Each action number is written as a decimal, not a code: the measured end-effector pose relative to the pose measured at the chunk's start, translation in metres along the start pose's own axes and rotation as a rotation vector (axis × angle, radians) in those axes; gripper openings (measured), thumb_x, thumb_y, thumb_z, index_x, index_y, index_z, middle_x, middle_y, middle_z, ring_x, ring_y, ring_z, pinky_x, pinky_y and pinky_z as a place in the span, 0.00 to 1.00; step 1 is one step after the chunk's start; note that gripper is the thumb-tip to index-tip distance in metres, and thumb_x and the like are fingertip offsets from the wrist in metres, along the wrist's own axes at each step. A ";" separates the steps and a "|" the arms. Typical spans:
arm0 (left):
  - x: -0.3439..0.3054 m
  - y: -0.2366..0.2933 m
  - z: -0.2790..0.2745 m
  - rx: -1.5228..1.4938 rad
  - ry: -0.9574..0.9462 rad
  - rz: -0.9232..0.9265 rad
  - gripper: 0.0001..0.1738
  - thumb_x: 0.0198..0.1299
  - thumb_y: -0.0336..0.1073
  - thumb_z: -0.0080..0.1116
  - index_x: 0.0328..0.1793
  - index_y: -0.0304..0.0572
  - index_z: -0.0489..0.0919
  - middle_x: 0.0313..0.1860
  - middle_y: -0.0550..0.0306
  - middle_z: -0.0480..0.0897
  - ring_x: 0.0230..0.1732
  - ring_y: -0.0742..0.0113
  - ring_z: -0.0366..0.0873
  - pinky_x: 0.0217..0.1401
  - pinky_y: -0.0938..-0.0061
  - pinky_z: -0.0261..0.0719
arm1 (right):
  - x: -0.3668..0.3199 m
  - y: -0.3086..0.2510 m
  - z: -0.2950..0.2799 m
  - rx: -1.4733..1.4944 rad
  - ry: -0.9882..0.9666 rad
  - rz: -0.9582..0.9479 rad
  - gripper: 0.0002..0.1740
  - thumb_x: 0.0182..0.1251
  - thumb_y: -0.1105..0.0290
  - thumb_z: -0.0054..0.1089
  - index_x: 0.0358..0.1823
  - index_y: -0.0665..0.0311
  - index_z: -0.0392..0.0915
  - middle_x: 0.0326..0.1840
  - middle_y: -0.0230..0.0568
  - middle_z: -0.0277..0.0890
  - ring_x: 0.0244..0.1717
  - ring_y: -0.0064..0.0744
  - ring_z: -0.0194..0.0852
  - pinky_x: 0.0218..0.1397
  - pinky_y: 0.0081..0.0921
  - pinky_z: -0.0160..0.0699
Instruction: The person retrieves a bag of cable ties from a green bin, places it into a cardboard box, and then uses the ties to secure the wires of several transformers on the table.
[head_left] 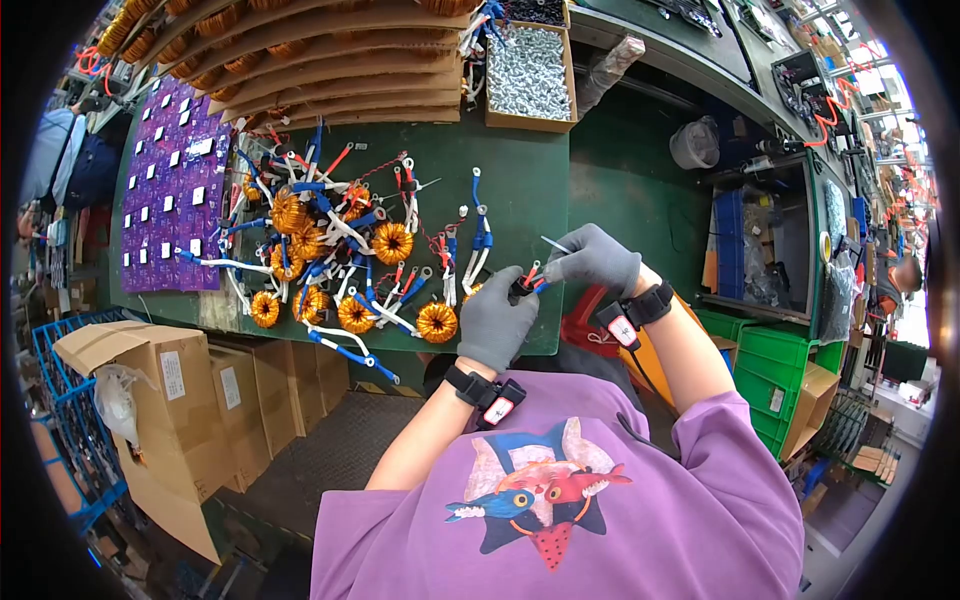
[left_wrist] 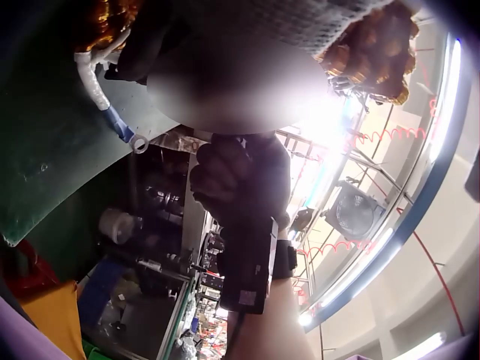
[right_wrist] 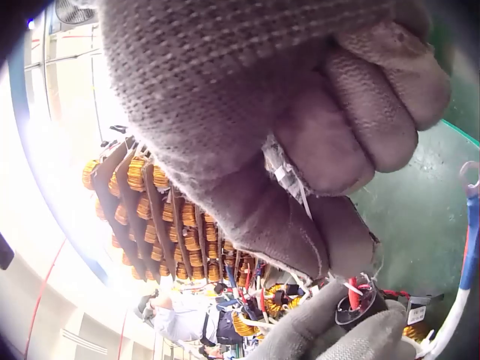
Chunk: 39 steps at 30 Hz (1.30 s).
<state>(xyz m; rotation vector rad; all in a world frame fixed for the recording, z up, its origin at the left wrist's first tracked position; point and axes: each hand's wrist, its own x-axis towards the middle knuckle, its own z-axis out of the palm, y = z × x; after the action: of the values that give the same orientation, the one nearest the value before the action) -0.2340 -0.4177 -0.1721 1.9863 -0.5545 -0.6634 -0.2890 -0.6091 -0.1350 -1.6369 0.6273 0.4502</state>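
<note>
Both hands wear grey gloves and meet near the table's front edge. My left hand (head_left: 498, 322) grips a small black round part (right_wrist: 358, 311) with red-sleeved leads (head_left: 533, 272). Close against it on the right, my right hand (head_left: 597, 262) pinches with thumb and forefinger right at the red leads. A thin pale strip (right_wrist: 289, 176), which looks like a cable tie, pokes out between the right hand's fingers. Left of the hands lies a heap of copper-wound ring coils (head_left: 392, 243) with white, blue and red leads. A white-and-blue lead (head_left: 481, 235) with ring terminals lies just beyond the left hand.
Purple sheets (head_left: 170, 190) with white labels cover the table's left side. Cardboard layers (head_left: 330, 70) of coils are stacked at the back, beside a box of metal fasteners (head_left: 530, 75). Cardboard boxes (head_left: 180, 400) stand below left; green crates (head_left: 770, 385) stand right.
</note>
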 end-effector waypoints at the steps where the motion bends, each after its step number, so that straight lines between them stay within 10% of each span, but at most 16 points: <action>1: 0.000 0.003 -0.002 0.059 -0.016 0.015 0.21 0.49 0.36 0.64 0.51 0.38 0.80 0.32 0.53 0.84 0.32 0.66 0.83 0.40 0.73 0.80 | 0.001 0.002 -0.001 0.004 -0.015 -0.007 0.12 0.52 0.64 0.70 0.31 0.66 0.85 0.20 0.26 0.73 0.23 0.15 0.64 0.27 0.18 0.62; 23: 0.009 0.024 -0.005 0.548 -0.204 0.052 0.17 0.51 0.38 0.57 0.48 0.43 0.79 0.36 0.47 0.83 0.37 0.47 0.81 0.40 0.58 0.79 | 0.002 0.018 0.015 0.106 -0.001 0.058 0.13 0.53 0.64 0.67 0.30 0.69 0.84 0.27 0.35 0.80 0.30 0.21 0.73 0.35 0.22 0.69; 39: -0.001 0.000 0.000 0.035 0.020 -0.037 0.21 0.54 0.36 0.61 0.54 0.42 0.75 0.36 0.50 0.83 0.38 0.52 0.82 0.40 0.62 0.78 | -0.008 0.018 0.035 -0.025 0.261 -0.026 0.14 0.56 0.66 0.69 0.36 0.71 0.83 0.27 0.33 0.80 0.30 0.15 0.70 0.35 0.19 0.72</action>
<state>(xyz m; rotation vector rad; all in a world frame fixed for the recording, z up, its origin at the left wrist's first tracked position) -0.2347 -0.4174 -0.1724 2.0381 -0.5222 -0.6597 -0.3041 -0.5749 -0.1495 -1.7405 0.7955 0.2268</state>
